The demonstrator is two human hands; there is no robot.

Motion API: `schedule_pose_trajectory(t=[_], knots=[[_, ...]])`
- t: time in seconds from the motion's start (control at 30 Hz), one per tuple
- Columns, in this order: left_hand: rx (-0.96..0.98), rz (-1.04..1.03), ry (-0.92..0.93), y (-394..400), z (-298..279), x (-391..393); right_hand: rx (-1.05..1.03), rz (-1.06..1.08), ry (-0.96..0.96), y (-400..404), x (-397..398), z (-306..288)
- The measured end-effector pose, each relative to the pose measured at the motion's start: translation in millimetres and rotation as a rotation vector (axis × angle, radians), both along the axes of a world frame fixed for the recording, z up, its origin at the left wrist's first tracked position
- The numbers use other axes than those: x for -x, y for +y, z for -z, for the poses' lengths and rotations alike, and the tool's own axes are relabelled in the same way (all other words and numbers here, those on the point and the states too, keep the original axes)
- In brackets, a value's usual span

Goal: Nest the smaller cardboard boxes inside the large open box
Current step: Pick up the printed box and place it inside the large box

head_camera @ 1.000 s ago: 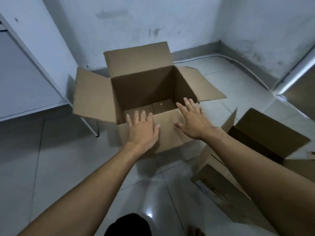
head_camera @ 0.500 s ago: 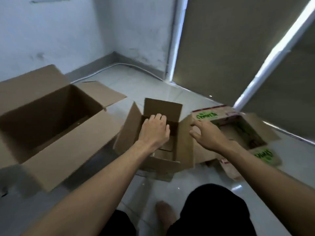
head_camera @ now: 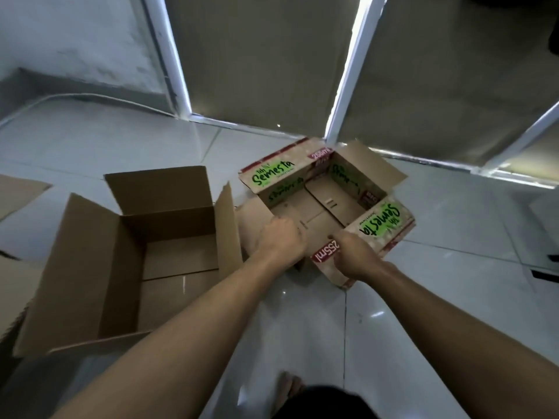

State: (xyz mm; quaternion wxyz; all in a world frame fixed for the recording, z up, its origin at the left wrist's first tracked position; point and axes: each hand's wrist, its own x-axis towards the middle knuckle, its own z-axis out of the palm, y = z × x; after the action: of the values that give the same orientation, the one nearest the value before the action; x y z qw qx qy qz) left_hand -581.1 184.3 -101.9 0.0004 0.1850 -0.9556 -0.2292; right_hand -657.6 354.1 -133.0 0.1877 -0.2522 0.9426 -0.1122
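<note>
At far left only flaps of the large box (head_camera: pixel 18 192) show; beside it a plain brown box (head_camera: pixel 157 252) sits open on the floor. Our left hand (head_camera: pixel 279 241) and right hand (head_camera: pixel 355 255) close their grip on the printed box's (head_camera: pixel 326 195) near flaps. It looks light but floppy, so we hold the walls.

At twelve o'clock we see dull grey-brown panels (head_camera: pixel 272 62) set in white frames (head_camera: pixel 348 74), bright light leaking along their edges. A stained white wall (head_camera: pixel 69 34) stands at ten o'clock, a thin cable (head_camera: pixel 90 96) running along its base. Glossy white floor tiles (head_camera: pixel 453 237) spread below, catching small reflections.
</note>
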Motion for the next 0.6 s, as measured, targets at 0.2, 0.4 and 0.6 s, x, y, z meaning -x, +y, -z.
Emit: schedule_pose_trajectory(t=[0.2, 0.4, 0.6], knots=[[-0.307, -0.289, -0.493, 14.9, 92.0, 64.1, -0.182, -0.215, -0.011, 7.0, 48.1, 53.9], [-0.236, -0.212, -0.386, 20.3, 127.1, 77.2, -0.018, -0.323, 0.11, 18.2, 64.3, 84.2], [-0.08, 0.077, -0.183, 21.0, 116.6, 79.5, -0.017, -0.286, 0.244, 30.3, 66.4, 86.7]])
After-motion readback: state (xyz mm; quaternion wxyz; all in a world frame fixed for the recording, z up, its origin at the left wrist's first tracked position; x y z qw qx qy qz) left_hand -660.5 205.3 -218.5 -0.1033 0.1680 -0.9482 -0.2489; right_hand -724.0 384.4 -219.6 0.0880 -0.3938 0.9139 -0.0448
